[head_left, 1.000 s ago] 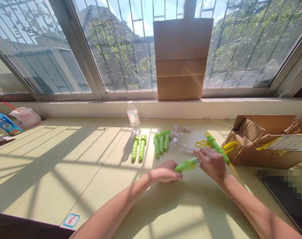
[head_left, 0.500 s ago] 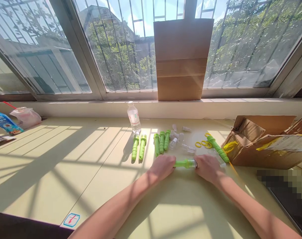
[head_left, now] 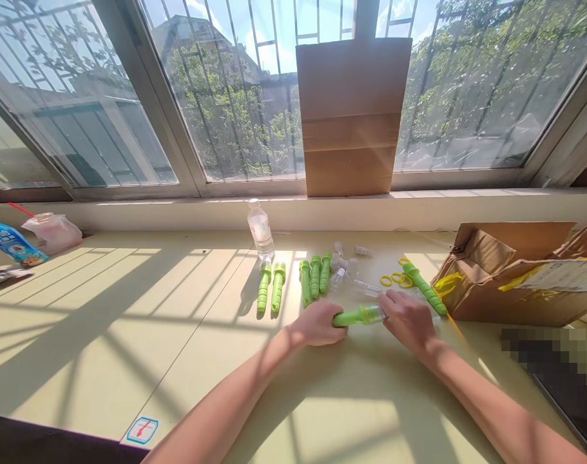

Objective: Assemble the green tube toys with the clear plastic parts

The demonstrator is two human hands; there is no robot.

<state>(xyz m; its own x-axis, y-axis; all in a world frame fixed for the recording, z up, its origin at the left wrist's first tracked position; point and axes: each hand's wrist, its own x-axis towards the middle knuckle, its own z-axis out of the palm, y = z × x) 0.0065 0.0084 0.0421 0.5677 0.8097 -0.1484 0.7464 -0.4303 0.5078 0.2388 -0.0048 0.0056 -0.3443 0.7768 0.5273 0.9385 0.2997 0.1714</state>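
Observation:
Between my two hands is a green plastic tube [head_left: 355, 316] with a clear ribbed end piece [head_left: 375, 313]. My left hand [head_left: 319, 324] is closed around the tube's left end. At the other end, the fingers of my right hand [head_left: 407, 317] grip the clear piece. Just beyond my left hand lie several similar green tubes [head_left: 315, 277], with two more [head_left: 277, 288] farther left. Clear plastic caps [head_left: 341, 264] and a clear tube [head_left: 368, 287] are scattered behind the held one. Yellow rings [head_left: 394, 279] and another green tube [head_left: 424, 287] lie beyond my right hand.
A water bottle [head_left: 261, 231] stands behind the green tubes. An open cardboard box [head_left: 520, 283] is on the right, and a cardboard sheet [head_left: 354, 119] leans against the window. At far left are a blue pouch [head_left: 13, 241] and a pink-white container [head_left: 54, 232].
The held tube has tilted, its clear end now slightly higher. My right hand has turned and its fingers have shifted on the clear end. My left hand keeps its hold.

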